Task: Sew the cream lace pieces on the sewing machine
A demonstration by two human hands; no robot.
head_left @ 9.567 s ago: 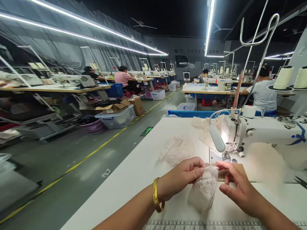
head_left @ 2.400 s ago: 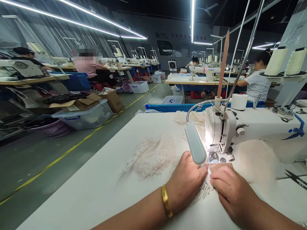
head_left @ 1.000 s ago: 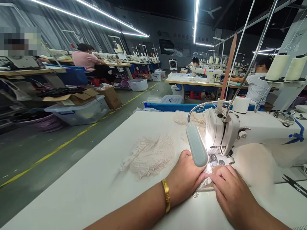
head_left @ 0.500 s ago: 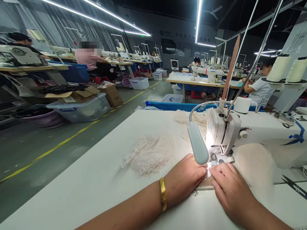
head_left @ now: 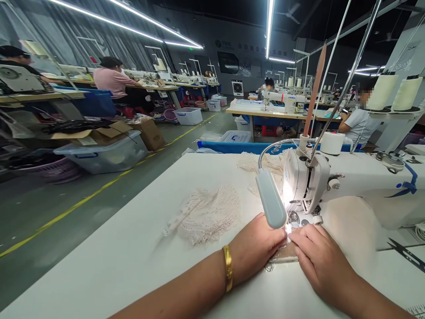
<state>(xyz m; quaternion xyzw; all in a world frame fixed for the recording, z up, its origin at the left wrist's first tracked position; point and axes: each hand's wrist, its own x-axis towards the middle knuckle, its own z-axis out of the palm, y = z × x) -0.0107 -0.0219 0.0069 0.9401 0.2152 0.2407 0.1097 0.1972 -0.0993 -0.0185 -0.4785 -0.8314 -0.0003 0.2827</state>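
Observation:
My left hand, with a gold bangle on the wrist, lies beside the needle area of a white sewing machine, fingers bent and pressed together. Opposite it, my right hand has curled fingers pressing down on the machine bed. Their fingertips nearly meet at a small, brightly lit pale strip of fabric; how far it runs under the fingers is hidden. Sheer beige fabric spreads under the machine arm beside my right hand. A grey lamp hangs over my left fingertips and covers part of the needle area.
Cream lace pieces lie bunched on the white table, with more lace behind the lamp. Black thread snips rest at the right. Several people sit at other machines; plastic bins stand beside the aisle.
The view has shifted slightly, so the surroundings sit a little further left. Both hands stay at the needle area with almost the same pose; the lace pieces have not moved on the table.

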